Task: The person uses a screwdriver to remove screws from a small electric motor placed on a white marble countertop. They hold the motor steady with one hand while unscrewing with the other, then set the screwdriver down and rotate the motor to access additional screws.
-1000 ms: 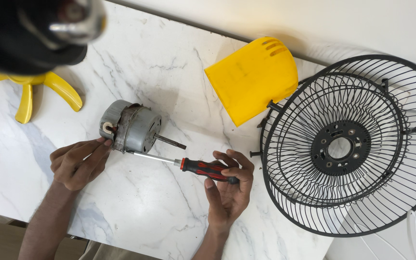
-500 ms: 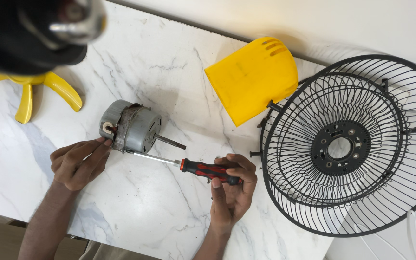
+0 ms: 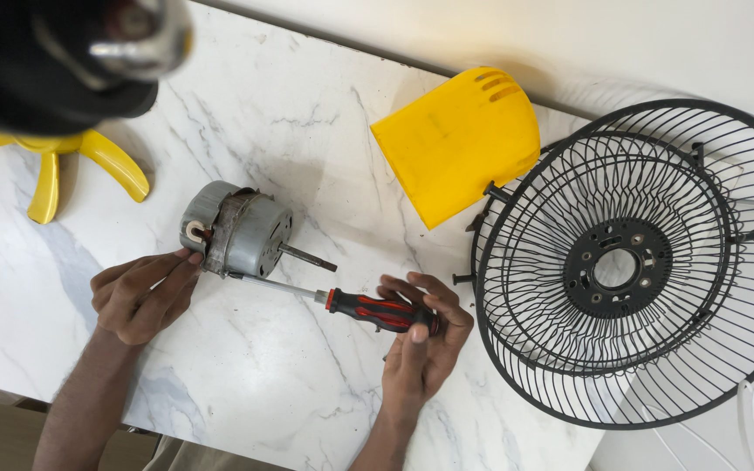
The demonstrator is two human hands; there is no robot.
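Two hands busy | left hand [image 3: 140,296] steadies grey metal fan motor [image 3: 236,230] | right hand [image 3: 425,340] clamped on red-black-handled screwdriver [image 3: 342,303] | mid white marble bench [image 3: 290,122]

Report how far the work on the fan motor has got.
Done: yellow motor cover and black wire guard lie apart on the table. In hand: right hand holds the screwdriver tip against the grey motor, left hand steadying it. Left: motor body unopened.

You have bare marble table [image 3: 246,392] near you; the black wire fan guard [image 3: 647,262] blocks the right, the yellow plastic cover [image 3: 460,144] the far side.
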